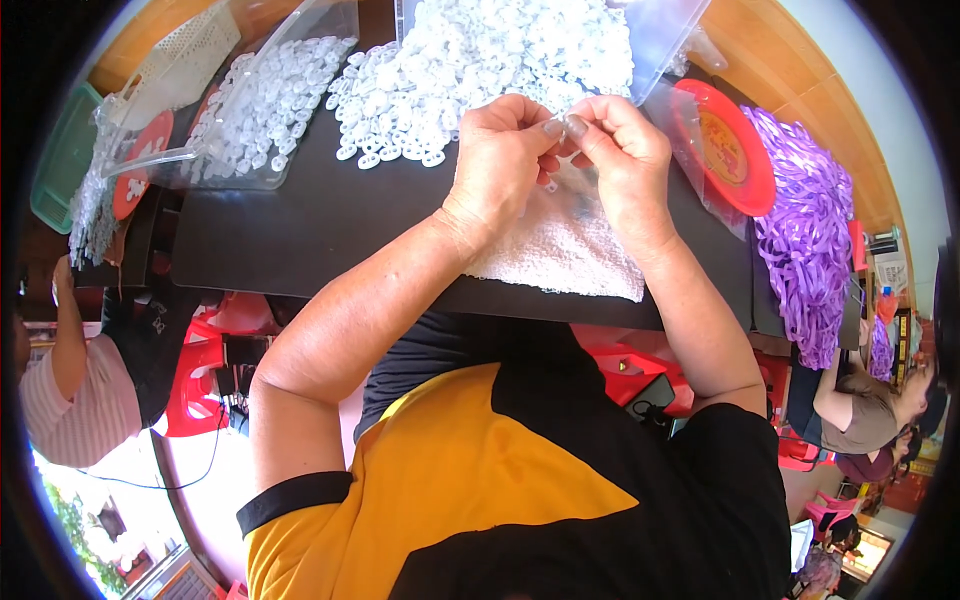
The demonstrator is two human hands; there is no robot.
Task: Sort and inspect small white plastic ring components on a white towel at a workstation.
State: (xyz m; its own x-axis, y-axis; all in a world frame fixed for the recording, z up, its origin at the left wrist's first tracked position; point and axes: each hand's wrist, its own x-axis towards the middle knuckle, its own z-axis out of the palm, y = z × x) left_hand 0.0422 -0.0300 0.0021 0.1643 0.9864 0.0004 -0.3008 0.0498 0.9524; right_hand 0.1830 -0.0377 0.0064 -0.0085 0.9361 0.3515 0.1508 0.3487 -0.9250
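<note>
While both bare hands meet above a dark table [270, 240], seen in the head view, the thumb and fingertips of the left hand [503, 150] and of the right hand [632, 160] pinch a small pale piece [562, 118] between them. The piece sits at the near side of a heap of white oval parts [500, 60], over the far end of a pale cloth [570, 255]; fingers cover most of it, so which way it points and how its long axis runs cannot be told. Loose ovals at the heap's near edge lie at mixed angles. The cloth stretches between the forearms to the table's near edge. At left, a clear bin [235, 175] holds more white parts, near a green tray [62, 165]; at right, a red plate [755, 165] lies beside a long bundle of purple strips [805, 225] running toward the near side. A person in a striped top [90, 405] appears at far left, another in a brown top [866, 412] at far right
</note>
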